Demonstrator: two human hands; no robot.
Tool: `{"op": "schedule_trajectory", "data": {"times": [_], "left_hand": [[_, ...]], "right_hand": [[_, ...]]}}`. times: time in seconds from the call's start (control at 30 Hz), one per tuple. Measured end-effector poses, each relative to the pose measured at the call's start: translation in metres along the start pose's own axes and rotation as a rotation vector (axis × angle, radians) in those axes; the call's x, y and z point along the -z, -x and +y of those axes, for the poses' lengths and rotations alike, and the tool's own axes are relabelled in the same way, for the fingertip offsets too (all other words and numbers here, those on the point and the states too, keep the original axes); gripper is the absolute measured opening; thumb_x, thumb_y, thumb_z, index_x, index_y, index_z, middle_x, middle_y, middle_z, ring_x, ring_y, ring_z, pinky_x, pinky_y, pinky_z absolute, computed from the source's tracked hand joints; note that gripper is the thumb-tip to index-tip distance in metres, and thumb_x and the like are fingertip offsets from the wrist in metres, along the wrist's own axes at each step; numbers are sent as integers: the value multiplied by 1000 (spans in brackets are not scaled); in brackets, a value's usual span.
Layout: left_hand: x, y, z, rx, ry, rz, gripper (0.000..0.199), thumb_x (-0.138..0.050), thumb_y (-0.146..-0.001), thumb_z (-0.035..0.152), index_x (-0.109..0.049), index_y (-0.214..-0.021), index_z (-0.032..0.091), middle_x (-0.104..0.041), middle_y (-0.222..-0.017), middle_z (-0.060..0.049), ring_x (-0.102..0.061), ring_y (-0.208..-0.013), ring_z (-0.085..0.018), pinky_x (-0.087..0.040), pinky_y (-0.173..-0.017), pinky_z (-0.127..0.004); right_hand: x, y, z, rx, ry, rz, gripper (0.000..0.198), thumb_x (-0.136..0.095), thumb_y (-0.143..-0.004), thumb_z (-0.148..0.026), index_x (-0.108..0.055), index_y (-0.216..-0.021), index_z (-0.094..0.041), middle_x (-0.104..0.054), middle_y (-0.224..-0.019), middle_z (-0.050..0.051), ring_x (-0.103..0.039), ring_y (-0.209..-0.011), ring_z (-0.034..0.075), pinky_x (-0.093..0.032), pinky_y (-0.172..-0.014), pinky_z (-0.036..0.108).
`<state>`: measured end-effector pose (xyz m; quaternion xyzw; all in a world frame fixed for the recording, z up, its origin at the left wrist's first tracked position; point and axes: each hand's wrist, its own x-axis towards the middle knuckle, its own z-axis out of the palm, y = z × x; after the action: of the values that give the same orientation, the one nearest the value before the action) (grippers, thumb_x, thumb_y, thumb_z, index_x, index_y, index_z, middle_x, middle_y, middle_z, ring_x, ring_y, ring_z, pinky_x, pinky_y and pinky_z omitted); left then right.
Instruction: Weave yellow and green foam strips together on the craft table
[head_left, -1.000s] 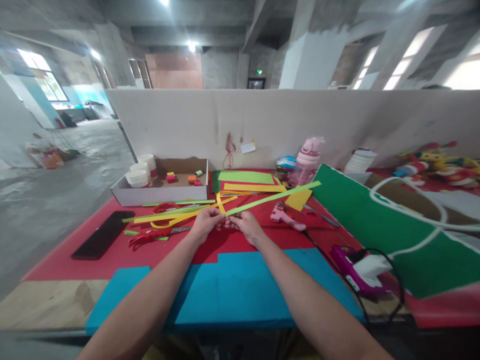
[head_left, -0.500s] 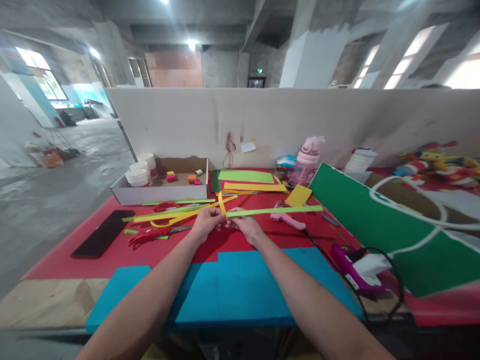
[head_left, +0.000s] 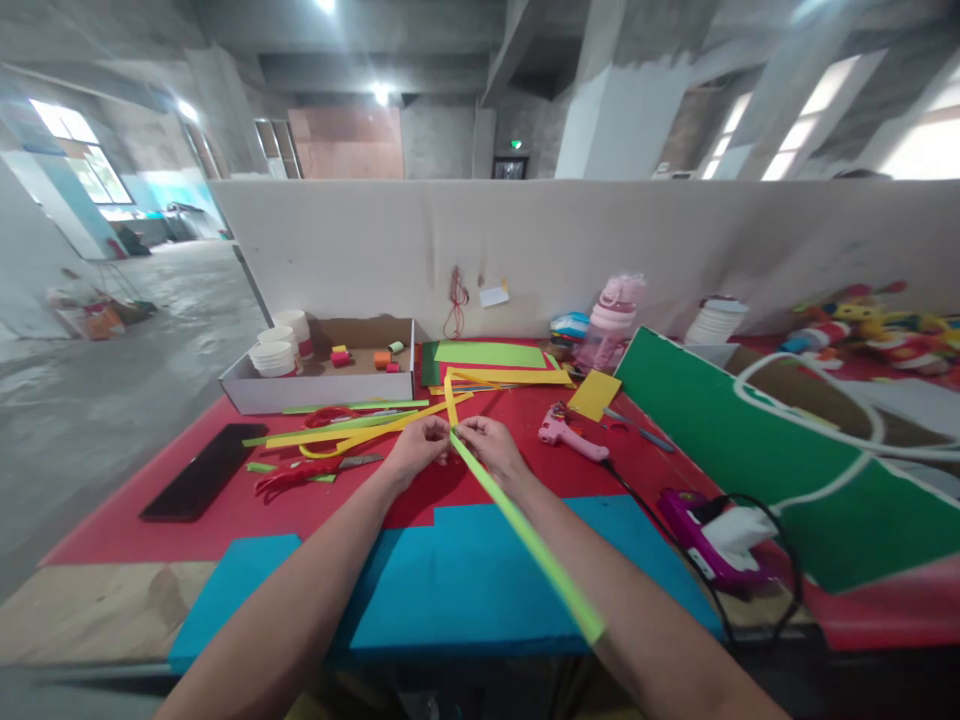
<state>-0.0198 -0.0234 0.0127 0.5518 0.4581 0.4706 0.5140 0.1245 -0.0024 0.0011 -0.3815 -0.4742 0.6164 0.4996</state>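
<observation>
Far beyond pink glue gun (head_left: 576, 443), saw green-lit sign (head_left: 516, 144), too small to read. Over red tabletop (head_left: 418, 500), left of glue gun, pinched yellow strip (head_left: 451, 400) and green strip (head_left: 516, 522) together in left hand (head_left: 418, 447) and right hand (head_left: 493, 451). Swung green strip from above glue gun to its near side, across right forearm (head_left: 601, 570).

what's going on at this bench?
A person's left hand and right hand are pinching a light green paper strip and a yellow paper strip where the two meet. The green one slants back toward the person, across the right forearm in this view; the yellow one rises from the fingers and bends over to the right. Red-handled scissors lie to the left and a pink glue gun to the right, both out of hand.
</observation>
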Motion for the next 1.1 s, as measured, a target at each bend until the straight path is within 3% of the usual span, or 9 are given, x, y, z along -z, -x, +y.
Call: {"op": "schedule_trajectory", "data": {"times": [0.27,0.43,0.6,0.8,1.1], "left_hand": [[-10,2,1,-54,-159,129,21,-62,-75,35,-53,-78,16,-60,-59,1,-54,-45,-11,-44,-42,-21],[-7,3,2,-4,25,176,22,-65,-71,36,-53,-75,17,-56,-54,3,-52,-45,-9,-42,-42,-19],[-4,1,-2,-21,102,173,24,-69,-67,36,-56,-72,17,-54,-52,4,-50,-46,-9,-41,-43,-19],[-4,-1,-6,-35,51,160,25,-70,-67,36,-54,-70,17,-56,-51,4,-49,-43,-8,-40,-43,-19],[-5,-1,-7,-72,32,157,28,-72,-65,36,-52,-70,17,-57,-53,4,-50,-44,-9,-41,-42,-19]], "right_hand": [[-4,1,0,-49,-113,35,29,-79,-54,-34,-61,-67,-15,-59,-55,-3,-55,-54,9,-53,-59,25],[-3,1,0,-70,-133,19,28,-79,-56,-33,-61,-68,-15,-59,-56,-3,-54,-54,8,-55,-61,26],[-1,1,-2,-55,-141,-21,26,-78,-60,-34,-63,-72,-16,-60,-61,-3,-57,-58,9,-56,-64,27],[-2,-1,1,-13,-25,-62,26,-75,-66,-40,-65,-71,-16,-63,-61,0,-61,-56,12,-56,-63,28],[-1,1,0,-46,-37,-95,26,-76,-68,-37,-63,-68,-14,-62,-57,0,-62,-54,11,-58,-65,29]]}}
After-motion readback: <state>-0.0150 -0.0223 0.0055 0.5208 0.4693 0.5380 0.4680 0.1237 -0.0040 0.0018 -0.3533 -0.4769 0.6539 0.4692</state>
